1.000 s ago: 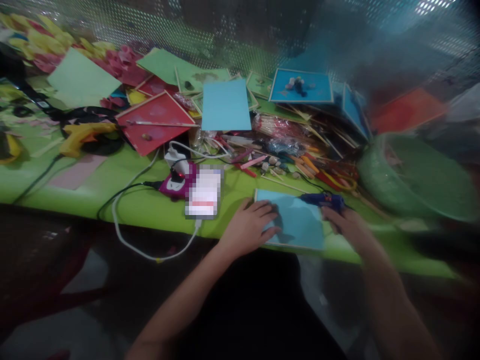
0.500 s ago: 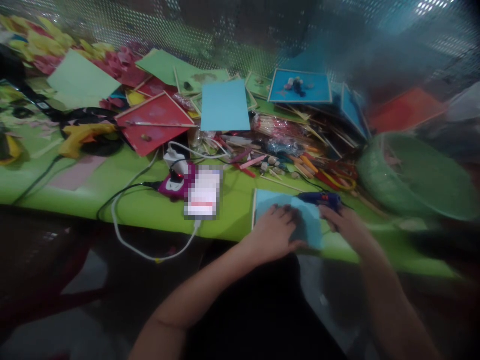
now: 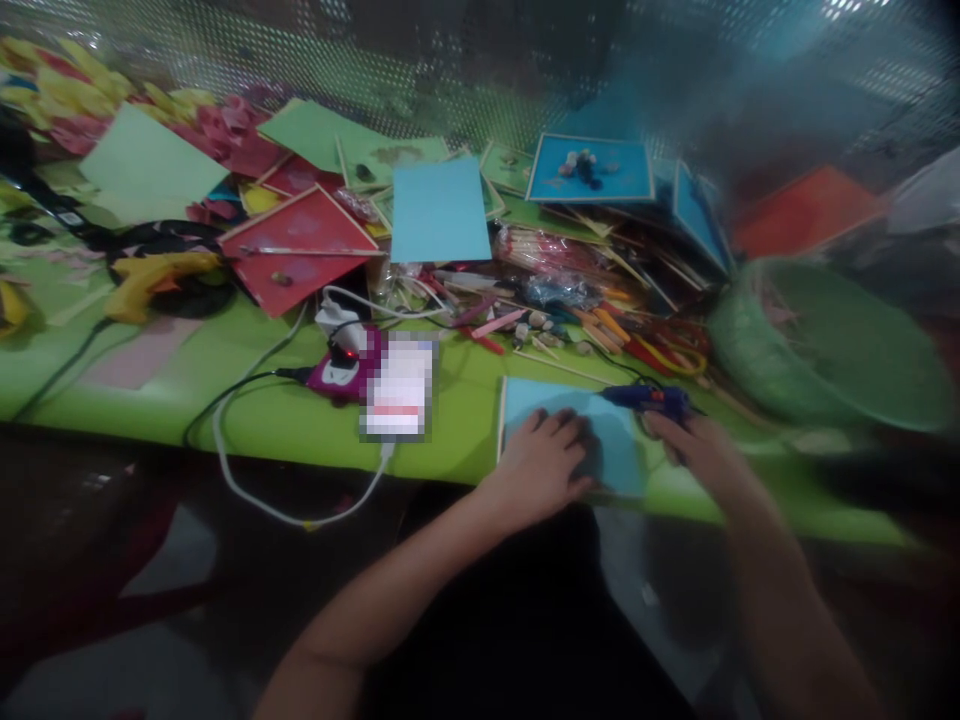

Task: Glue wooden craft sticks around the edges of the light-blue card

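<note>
A light blue sheet with a pale strip along its left edge lies at the front of the green table. My left hand rests flat on the sheet, fingers spread. Just to the right, my right hand is wrapped round the handle of a dark blue glue gun. The gun's nozzle points left, over the sheet's upper right part. Whether the tip touches the sheet I cannot tell.
A green basket stands at the right. Behind the sheet lie sticks, scissors, small stones and framed coloured cards. A phone with a white cable sits beside a purple power strip. Farther left is a yellow glue gun.
The view has shifted slightly. The glue gun in my right hand lies a little farther right relative to the sheet. My left hand stays on the sheet.
</note>
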A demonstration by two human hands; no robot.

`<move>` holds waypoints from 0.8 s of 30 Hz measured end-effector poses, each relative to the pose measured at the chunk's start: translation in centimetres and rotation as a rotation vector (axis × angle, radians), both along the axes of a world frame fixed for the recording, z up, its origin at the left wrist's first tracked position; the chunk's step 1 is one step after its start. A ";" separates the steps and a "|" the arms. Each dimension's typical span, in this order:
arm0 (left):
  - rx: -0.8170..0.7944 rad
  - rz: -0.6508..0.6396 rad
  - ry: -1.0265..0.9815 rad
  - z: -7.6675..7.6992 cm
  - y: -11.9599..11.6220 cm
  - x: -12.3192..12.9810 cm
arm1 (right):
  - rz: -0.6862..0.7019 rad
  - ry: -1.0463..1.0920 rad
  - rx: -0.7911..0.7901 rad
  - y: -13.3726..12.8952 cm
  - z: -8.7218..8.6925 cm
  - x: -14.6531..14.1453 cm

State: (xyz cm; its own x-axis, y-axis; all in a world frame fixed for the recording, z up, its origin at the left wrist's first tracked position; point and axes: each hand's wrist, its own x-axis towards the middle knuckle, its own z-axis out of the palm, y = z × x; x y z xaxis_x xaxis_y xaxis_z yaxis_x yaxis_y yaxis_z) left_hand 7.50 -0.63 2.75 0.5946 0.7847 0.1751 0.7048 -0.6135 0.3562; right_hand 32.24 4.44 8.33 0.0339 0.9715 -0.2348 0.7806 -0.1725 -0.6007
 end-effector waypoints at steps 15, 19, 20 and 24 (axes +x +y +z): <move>0.045 -0.038 0.023 -0.3 0.0 2.5 | 0.009 0.044 -0.004 -0.1 -0.7 0.6; 0.037 -0.034 0.012 -0.4 -0.1 2.4 | 0.008 0.023 -0.005 -0.1 -0.6 0.9; 0.037 -0.035 0.009 -0.4 -0.1 2.4 | 0.006 0.026 -0.004 -0.2 -0.5 0.9; 0.042 -0.031 0.004 -0.5 0.1 2.4 | 0.009 0.049 0.008 -0.1 -0.4 0.7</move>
